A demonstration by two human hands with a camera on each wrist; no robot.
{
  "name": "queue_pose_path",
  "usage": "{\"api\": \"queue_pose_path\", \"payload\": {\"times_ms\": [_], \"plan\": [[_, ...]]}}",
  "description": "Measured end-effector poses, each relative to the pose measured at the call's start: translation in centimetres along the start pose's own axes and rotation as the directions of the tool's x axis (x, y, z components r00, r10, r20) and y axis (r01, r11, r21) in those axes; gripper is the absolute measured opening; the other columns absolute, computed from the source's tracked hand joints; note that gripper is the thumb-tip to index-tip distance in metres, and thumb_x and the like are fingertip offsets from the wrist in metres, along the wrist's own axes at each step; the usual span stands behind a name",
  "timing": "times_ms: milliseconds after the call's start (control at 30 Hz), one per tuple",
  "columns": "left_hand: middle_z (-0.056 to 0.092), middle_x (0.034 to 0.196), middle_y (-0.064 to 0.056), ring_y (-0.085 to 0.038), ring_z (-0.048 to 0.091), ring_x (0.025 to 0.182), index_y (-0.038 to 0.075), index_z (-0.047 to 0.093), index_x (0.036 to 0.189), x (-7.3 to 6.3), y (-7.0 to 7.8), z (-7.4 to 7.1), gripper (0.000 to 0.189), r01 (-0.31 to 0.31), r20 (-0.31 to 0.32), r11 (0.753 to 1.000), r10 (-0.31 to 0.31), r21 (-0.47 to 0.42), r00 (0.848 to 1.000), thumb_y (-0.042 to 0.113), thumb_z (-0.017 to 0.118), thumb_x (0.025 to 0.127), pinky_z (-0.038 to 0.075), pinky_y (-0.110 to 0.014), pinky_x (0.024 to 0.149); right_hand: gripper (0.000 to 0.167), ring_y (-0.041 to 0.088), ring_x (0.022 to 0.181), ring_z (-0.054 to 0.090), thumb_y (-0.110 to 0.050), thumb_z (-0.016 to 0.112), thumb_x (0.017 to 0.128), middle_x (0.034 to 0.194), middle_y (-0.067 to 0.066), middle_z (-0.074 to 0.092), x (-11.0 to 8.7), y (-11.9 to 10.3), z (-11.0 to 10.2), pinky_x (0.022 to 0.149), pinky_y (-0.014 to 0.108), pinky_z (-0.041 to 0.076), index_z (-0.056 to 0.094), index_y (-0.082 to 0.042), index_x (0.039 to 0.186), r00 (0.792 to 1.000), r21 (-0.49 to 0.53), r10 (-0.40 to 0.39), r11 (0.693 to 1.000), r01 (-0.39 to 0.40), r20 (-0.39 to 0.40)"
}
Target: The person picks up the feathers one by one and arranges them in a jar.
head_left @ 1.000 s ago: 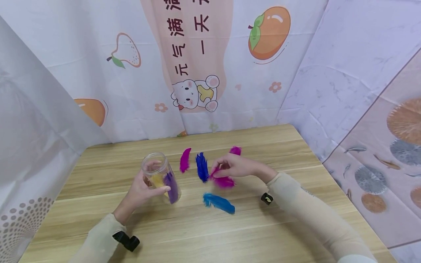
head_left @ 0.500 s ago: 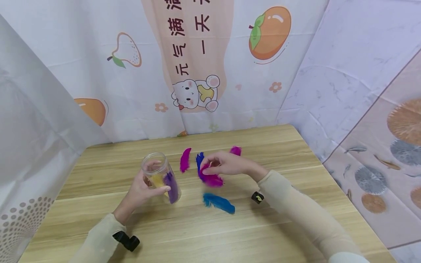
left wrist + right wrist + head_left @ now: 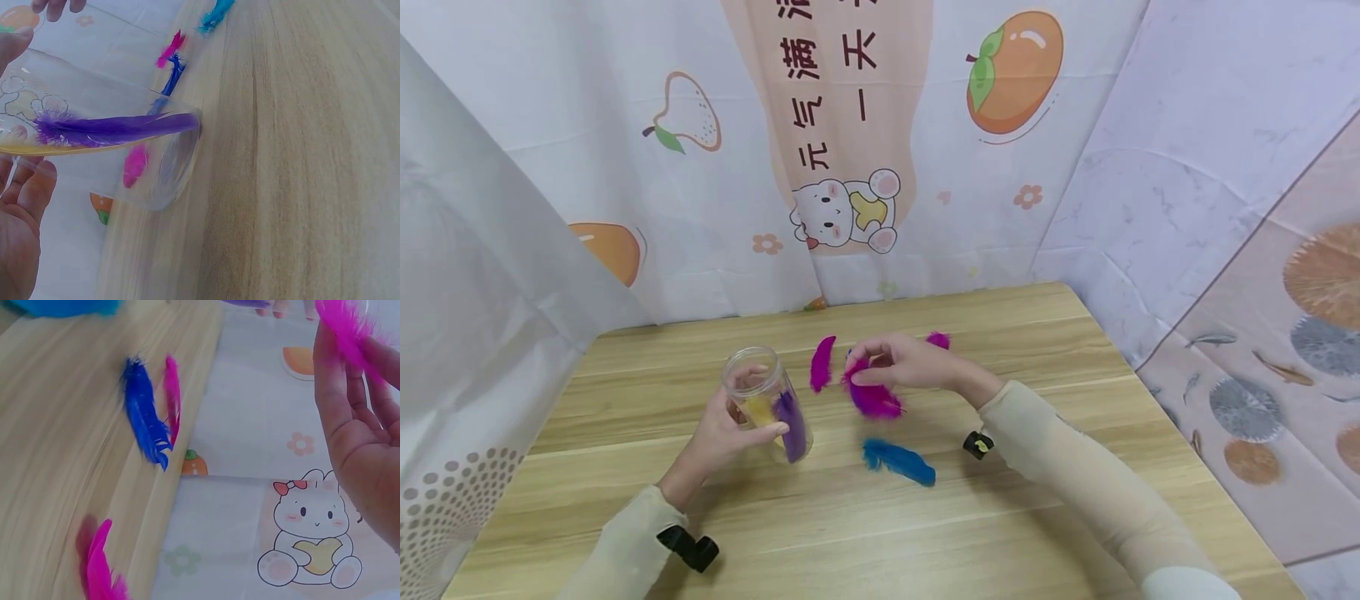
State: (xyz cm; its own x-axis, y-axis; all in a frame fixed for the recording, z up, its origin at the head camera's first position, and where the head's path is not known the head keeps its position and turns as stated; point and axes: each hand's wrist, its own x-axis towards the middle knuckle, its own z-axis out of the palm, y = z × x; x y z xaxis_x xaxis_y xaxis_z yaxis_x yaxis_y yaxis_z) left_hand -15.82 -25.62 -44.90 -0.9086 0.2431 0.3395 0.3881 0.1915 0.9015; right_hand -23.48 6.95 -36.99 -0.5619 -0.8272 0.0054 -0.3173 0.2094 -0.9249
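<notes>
My left hand grips a clear jar, which stands tilted on the table with its mouth uncovered. Inside lie a purple feather and a yellow feather. To the right, my right hand pinches a magenta feather between thumb and fingers, held above the table. Under it lies a dark blue feather, mostly covered in the head view. One magenta feather lies between jar and right hand; another shows behind the right wrist. Nearer me lies a bright blue feather.
The wood-grain table ends at a printed curtain along its back edge. More cloth hangs at the left and right sides. A small black camera mount sits on the left wrist, another on the right.
My right hand has moved left with the magenta feather, away from its spot on the right and over the dark blue feather. The left hand and jar stay in place.
</notes>
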Motion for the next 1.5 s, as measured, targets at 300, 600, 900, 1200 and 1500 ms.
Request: {"api": "queue_pose_path", "payload": {"times_ms": [300, 600, 900, 1200, 1500], "plan": [[0.06, 0.124, -0.009, -0.017, 0.064, 0.107, 0.001, 0.04, 0.141, -0.1, 0.1, 0.0, 0.08, -0.002, 0.002, 1.0, 0.002, -0.006, 1.0, -0.015, 0.081, 0.074, 0.059, -0.031, 0.077, 0.019, 0.021, 0.1, 0.067, -0.009, 0.064, 0.101, 0.111, 0.002, 0.072, 0.6, -0.8, 0.3, 0.083, 0.031, 0.054, 0.068, 0.0, 0.116, 0.999, 0.029, -0.037, 0.999, 0.037, -0.011], [0.061, 0.123, -0.01, -0.018, 0.064, 0.107, 0.0, 0.041, 0.14, 0.0, 0.1, 0.0, 0.08, -0.009, -0.005, 1.0, 0.009, -0.005, 1.0, -0.016, 0.081, 0.073, 0.059, -0.031, 0.077, 0.019, 0.023, 0.1, 0.065, -0.005, 0.064, 0.1, 0.114, 0.014, 0.07, 1.4, -1.8, -0.1, 0.088, 0.033, 0.055, 0.067, 0.001, 0.117, 0.994, -0.011, -0.106, 0.994, 0.106, -0.021], [0.062, 0.122, -0.01, -0.02, 0.065, 0.106, -0.001, 0.041, 0.139, 0.0, -0.1, 0.0, 0.079, -0.017, -0.005, 1.0, 0.017, -0.013, 1.0, -0.017, 0.082, 0.073, 0.059, -0.03, 0.078, 0.016, 0.022, 0.094, 0.069, -0.006, 0.065, 0.099, 0.11, 0.012, 0.071, 2.3, -2.8, 0.0, 0.08, 0.036, 0.058, 0.069, -0.001, 0.114, 0.989, -0.007, -0.147, 0.989, 0.147, -0.01], [0.062, 0.123, -0.011, -0.021, 0.065, 0.106, -0.003, 0.04, 0.14, 0.1, 0.0, 0.0, 0.08, -0.027, 0.0, 0.999, 0.027, -0.021, 1.0, -0.017, 0.081, 0.073, 0.059, -0.031, 0.077, 0.015, 0.021, 0.098, 0.068, -0.007, 0.064, 0.1, 0.109, 0.006, 0.072, 3.3, -5.3, 0.4, 0.085, 0.037, 0.057, 0.069, -0.002, 0.113, 0.98, -0.003, -0.197, 0.98, 0.197, 0.014], [0.061, 0.124, -0.011, -0.019, 0.065, 0.106, 0.001, 0.042, 0.14, 0.1, 0.0, -0.1, 0.079, -0.016, -0.002, 1.0, 0.016, -0.007, 1.0, -0.015, 0.082, 0.074, 0.059, -0.03, 0.076, 0.014, 0.02, 0.096, 0.07, -0.006, 0.064, 0.1, 0.108, 0.004, 0.071, 4.2, -7.3, 1.3, 0.085, 0.039, 0.058, 0.069, -0.001, 0.112, 0.962, 0.008, -0.268, 0.963, 0.268, 0.047]]}}
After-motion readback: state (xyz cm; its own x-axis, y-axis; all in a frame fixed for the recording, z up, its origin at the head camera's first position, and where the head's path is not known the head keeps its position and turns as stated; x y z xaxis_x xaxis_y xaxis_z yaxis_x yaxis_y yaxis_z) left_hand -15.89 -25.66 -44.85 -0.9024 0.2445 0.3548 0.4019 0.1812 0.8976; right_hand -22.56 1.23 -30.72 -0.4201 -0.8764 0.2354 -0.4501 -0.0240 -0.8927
